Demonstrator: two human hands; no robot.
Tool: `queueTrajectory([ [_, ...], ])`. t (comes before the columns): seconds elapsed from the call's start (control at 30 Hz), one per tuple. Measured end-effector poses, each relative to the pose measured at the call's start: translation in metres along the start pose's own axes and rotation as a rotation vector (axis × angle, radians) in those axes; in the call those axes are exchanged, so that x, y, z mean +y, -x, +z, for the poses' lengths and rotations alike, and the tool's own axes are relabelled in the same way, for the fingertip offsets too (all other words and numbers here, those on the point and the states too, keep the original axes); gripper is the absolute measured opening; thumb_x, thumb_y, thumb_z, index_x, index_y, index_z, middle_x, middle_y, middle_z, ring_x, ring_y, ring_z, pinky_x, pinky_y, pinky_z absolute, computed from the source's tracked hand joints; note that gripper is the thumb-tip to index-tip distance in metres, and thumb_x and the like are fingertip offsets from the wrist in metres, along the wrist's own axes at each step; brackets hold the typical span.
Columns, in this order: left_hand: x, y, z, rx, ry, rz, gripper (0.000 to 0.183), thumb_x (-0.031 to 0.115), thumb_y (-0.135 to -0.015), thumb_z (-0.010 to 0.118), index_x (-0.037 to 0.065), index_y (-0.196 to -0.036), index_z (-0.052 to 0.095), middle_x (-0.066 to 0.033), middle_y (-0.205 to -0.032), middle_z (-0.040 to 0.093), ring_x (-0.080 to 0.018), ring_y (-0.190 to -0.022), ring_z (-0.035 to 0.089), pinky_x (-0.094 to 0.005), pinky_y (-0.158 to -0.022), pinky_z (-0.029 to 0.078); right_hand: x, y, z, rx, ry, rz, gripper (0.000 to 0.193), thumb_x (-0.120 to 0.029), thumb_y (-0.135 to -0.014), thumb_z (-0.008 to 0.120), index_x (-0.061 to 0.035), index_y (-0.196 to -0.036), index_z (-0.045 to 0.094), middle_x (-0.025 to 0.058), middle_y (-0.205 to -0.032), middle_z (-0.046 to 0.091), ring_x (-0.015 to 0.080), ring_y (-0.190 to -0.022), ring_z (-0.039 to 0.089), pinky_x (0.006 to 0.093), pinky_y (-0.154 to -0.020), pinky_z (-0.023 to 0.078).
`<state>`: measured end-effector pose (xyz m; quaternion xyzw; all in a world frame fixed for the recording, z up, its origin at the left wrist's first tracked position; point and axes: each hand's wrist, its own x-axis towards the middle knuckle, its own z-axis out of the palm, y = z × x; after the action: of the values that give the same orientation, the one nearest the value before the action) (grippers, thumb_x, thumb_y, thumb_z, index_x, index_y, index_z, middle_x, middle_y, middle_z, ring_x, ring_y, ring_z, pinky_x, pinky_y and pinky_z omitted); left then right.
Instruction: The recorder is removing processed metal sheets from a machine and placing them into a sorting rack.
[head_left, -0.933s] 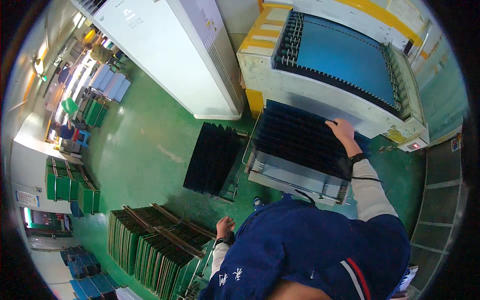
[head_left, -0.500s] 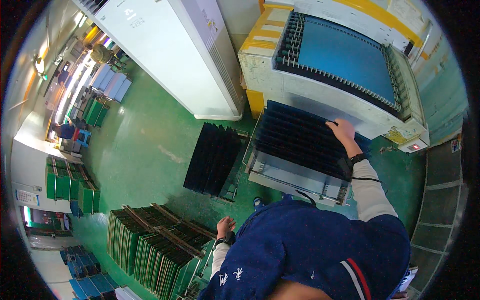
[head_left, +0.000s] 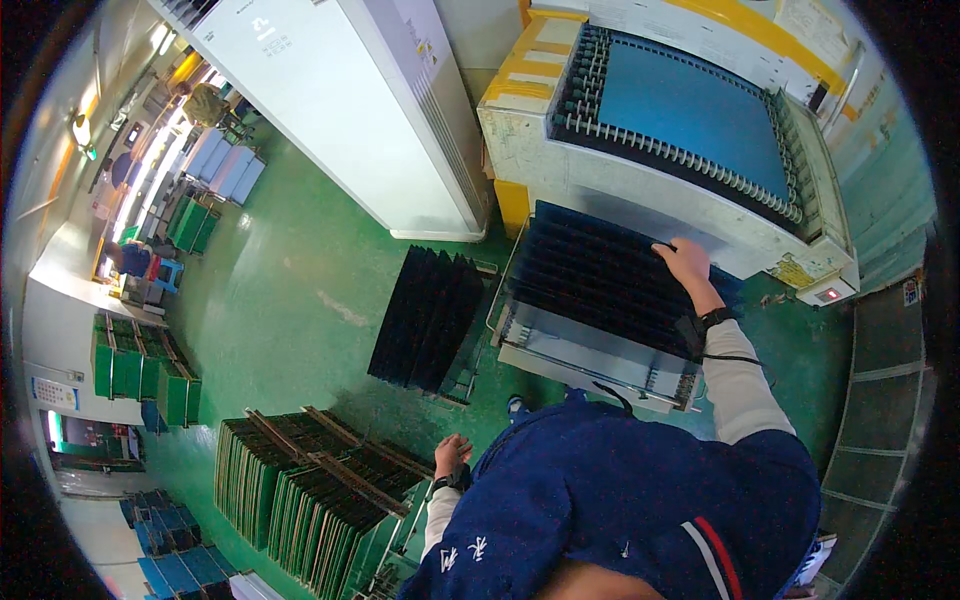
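My right hand rests at the top edges of thin dark blue panels, its fingers closed on the edge of one. These panels stand in a row in a metal-framed rack in front of me, with pale sheet and small spring-like dividers along its near side. My left hand hangs low beside my body, fingers loosely curled with nothing visible in them. Nearest to it is a rack of green panels on the left. Another group of dark panels stands on the floor between my hands, further out.
Beyond the rack stands a pale machine with a roller bed and a blue panel on it. A tall white cabinet is left of it. Green racks and a seated person are far left; a grey partition is at right.
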<state>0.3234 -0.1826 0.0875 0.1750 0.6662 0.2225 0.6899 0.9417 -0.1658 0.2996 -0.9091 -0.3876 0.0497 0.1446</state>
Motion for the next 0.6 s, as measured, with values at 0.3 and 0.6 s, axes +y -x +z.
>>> queueTrajectory([
  [0.3,-0.0036,0.0023,0.0,-0.014,0.01,0.041,0.033,0.019,-0.085,0.052,0.0,-0.112,0.047,-0.0127,-0.094,0.058,-0.0229,-0.072,0.06,-0.0281,-0.05,0.048,0.0018,0.0002,0.0009,0.005,0.009,-0.017,0.048,-0.051,-0.072,0.056,-0.0036,-0.072,0.06,0.0171,-0.075,0.059,0.0335,-0.075,0.057,0.041,-0.065,0.043],
  [0.6,-0.0032,0.0036,0.0014,-0.004,0.026,0.023,0.032,0.019,-0.084,0.053,0.001,-0.11,0.048,-0.0114,-0.09,0.058,-0.0244,-0.072,0.059,-0.0297,-0.05,0.047,0.0053,0.0003,0.0032,0.025,0.005,-0.03,0.047,-0.05,-0.073,0.056,-0.0035,-0.072,0.06,0.0175,-0.075,0.059,0.0338,-0.075,0.057,0.0413,-0.064,0.044],
])
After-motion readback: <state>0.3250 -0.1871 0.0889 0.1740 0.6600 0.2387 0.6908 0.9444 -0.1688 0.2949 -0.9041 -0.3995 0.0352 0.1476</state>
